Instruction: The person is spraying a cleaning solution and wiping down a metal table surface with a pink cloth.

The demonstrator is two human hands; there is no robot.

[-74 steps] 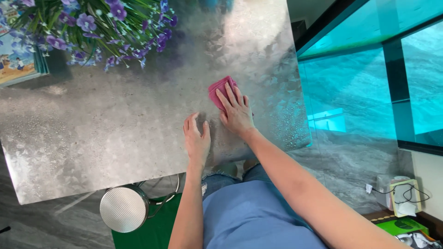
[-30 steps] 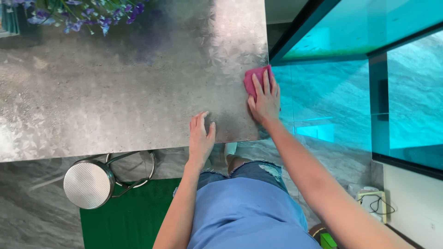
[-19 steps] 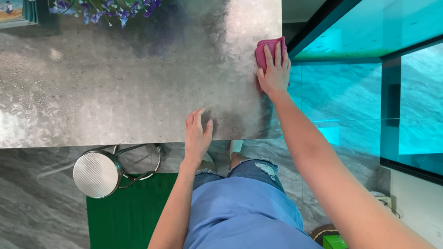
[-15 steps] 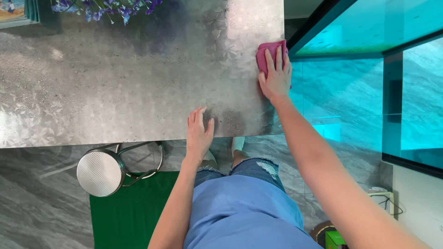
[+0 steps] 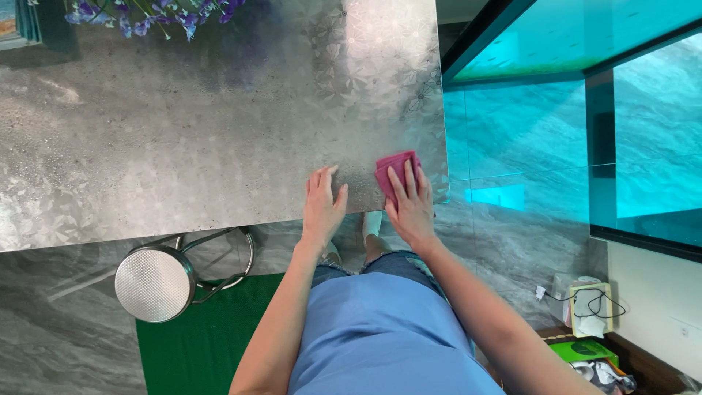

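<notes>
Head view shows my right hand (image 5: 411, 208) lying flat with its fingers spread on the pink cloth (image 5: 395, 172), pressing it down on the shiny grey table (image 5: 183, 139) near the front right corner. My left hand (image 5: 323, 207) is open and flat on the table just beside it, holding nothing. Purple flowers (image 5: 157, 10) sit at the far edge. A round metal stool (image 5: 155, 284) stands on a green mat (image 5: 208, 344) below

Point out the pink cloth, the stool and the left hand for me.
pink cloth (image 5: 393, 167), head view, bare upper part above the fingers.
stool (image 5: 154, 284), head view, middle of the round metal seat.
left hand (image 5: 322, 207), head view, back of the hand.
</notes>
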